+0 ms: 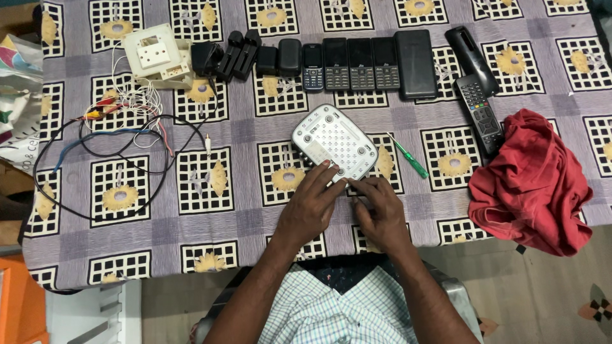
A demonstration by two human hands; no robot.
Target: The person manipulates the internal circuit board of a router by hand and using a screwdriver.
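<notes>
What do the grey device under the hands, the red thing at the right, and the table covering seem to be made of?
The grey device looks like moulded plastic: rigid rounded shell, matte, with rows of small holes. The red thing is cloth, soft and crumpled in folds. The table covering seems printed fabric or perhaps vinyl; it lies flat with a flower pattern, and its exact material stays open.

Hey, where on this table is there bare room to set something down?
Free cloth lies between the black cable loop and the left hand, and between the green screwdriver and the red cloth. The far edge, with its row of phones, is crowded.
</notes>
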